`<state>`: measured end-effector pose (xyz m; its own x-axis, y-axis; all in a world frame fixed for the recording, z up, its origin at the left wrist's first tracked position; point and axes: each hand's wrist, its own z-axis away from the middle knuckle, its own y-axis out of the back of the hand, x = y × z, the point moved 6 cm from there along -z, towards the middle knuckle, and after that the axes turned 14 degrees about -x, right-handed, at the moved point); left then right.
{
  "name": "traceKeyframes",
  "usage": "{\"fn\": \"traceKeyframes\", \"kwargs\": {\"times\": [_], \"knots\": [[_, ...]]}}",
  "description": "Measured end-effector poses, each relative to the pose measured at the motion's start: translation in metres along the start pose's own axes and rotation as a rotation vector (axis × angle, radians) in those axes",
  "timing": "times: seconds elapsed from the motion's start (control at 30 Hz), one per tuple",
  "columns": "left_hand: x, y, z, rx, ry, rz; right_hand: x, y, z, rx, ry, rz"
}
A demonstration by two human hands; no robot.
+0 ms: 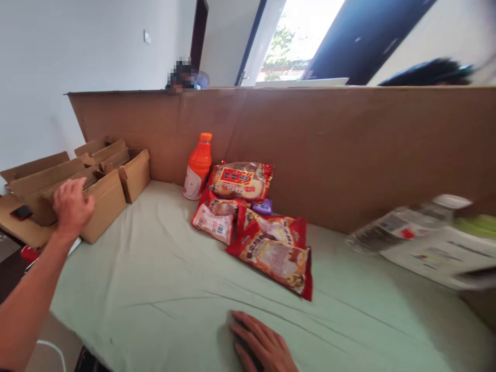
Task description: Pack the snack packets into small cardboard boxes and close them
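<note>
Right hand (264, 342) is low, left hand (73, 206) at open carton (105, 207).

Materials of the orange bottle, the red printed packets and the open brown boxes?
Orange bottle with pale label: probably smooth plastic, judging by its moulded shape and cap.
Red printed packets: likely glossy plastic film; creases and shine suggest it.
Open brown rectangular boxes: matte cardboard by the look, with folded flaps.

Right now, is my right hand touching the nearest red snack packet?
Apart. The head view shows a strip of bare green cloth between your right hand and the red snack packet.
</note>
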<state>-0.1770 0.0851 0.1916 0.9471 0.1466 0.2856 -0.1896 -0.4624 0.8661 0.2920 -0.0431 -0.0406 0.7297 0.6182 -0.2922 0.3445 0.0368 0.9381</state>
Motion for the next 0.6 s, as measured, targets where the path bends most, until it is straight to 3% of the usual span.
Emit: {"fn": "traceKeyframes", "kwargs": {"times": [0.13,0.27,0.37,0.47,0.6], "knots": [[-0.009,-0.001,-0.011,-0.090,0.006,-0.009,-0.012,0.009,-0.010,-0.011,-0.071,-0.033],[0.010,-0.001,0.007,-0.100,-0.087,0.046,-0.017,0.019,-0.016,0.027,-0.097,-0.078],[0.047,0.001,0.044,-0.193,-0.305,0.177,-0.009,0.023,-0.010,0.113,-0.139,-0.171],[0.104,0.004,0.094,-0.336,-0.641,0.353,0.010,0.024,0.003,0.238,-0.284,-0.357],[0.176,0.002,0.155,-0.569,-1.021,0.375,0.029,0.026,0.016,0.378,-0.453,-0.639]]}}
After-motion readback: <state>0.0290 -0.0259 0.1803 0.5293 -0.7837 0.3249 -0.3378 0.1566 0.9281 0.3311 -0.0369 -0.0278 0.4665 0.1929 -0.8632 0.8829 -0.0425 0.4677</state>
